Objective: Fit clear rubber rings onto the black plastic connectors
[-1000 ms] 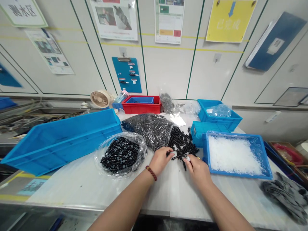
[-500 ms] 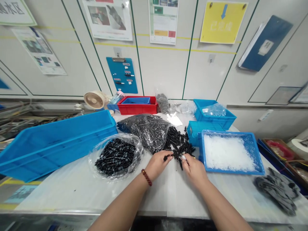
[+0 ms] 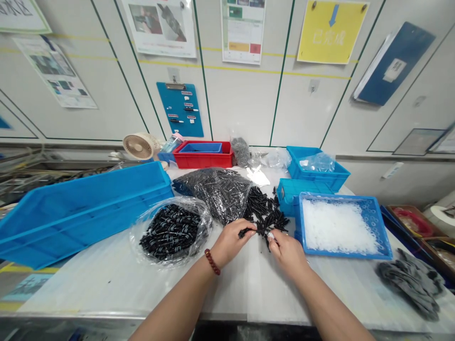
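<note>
At the near edge of a white table (image 3: 142, 289), two bare forearms reach forward, the left one with a dark red bracelet (image 3: 212, 262). The left hand (image 3: 232, 240) pinches a slim black part (image 3: 245, 232) between thumb and fingers. The right hand (image 3: 288, 253) is closed on a small white piece (image 3: 270, 235), mostly covered by its fingers. The part lies roughly sideways, its long axis running from the left hand's grip toward the right hand, so that its free end faces the white piece. The fingertips of the two hands are near each other, but whether the part and the piece touch is hard to tell against the dark clutter behind. The piece's exact shape is hidden too.

To the right lies a crumpled grey cloth (image 3: 412, 284). Just beyond the fingertips, between the hands, is a heap of loose parts (image 3: 262, 203), pointing every way. Left of the hands, an open clear bag (image 3: 133, 239) holds black parts with pale bands; to the right, a blue tray (image 3: 346, 254) holds white rings (image 3: 336, 227). Farther back sit a full plastic bag (image 3: 213, 187), a long blue bin (image 3: 85, 208), cut off at the left, and a red bin (image 3: 204, 162).
</note>
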`<state>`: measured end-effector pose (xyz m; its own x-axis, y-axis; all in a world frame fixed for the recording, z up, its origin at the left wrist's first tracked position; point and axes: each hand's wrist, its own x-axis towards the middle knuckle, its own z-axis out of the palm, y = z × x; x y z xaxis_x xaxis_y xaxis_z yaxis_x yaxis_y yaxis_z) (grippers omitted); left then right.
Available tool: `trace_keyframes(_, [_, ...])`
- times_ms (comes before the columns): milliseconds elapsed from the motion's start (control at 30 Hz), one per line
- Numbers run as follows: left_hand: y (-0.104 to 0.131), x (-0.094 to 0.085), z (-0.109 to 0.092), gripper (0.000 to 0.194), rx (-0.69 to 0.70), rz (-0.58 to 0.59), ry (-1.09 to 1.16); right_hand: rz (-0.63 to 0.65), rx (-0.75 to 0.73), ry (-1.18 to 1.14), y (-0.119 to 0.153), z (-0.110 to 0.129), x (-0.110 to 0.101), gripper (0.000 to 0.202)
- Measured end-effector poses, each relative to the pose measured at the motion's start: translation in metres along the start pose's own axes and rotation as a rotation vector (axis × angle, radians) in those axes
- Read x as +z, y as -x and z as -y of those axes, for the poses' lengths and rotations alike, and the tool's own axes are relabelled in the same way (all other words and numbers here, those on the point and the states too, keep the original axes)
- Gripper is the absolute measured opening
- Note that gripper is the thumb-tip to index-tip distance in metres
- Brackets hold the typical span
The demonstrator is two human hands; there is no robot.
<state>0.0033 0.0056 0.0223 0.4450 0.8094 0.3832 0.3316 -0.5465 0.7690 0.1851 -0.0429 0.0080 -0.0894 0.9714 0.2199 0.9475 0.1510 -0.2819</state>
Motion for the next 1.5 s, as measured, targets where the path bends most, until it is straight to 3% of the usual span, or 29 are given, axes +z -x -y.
trace_keyframes(167, [0.001, 0.002, 0.002, 0.014, 0.021, 0.100, -0.029, 0.083, -0.050, 0.068, 0.001, 0.004, -0.001, 0.019])
trace_keyframes(700, [0.004, 0.008, 0.005, 0.009, -0.060, 0.241, -0.022, 0.211, -0.147, 0.030, 0.004, 0.011, -0.002, 0.018])
trace_keyframes(933, [0.003, 0.007, 0.004, 0.011, -0.004, 0.232, -0.017, 0.210, -0.099, -0.005, 0.004, 0.009, -0.001, 0.023])
trace_keyframes(1200, [0.004, 0.007, 0.008, 0.016, 0.092, 0.277, -0.213, 0.255, -0.140, -0.124, 0.004, 0.006, -0.004, 0.023])
trace_keyframes(1500, [0.005, 0.007, 0.006, 0.015, 0.104, 0.279, -0.260, 0.282, -0.097, -0.077, 0.003, 0.009, -0.005, 0.021])
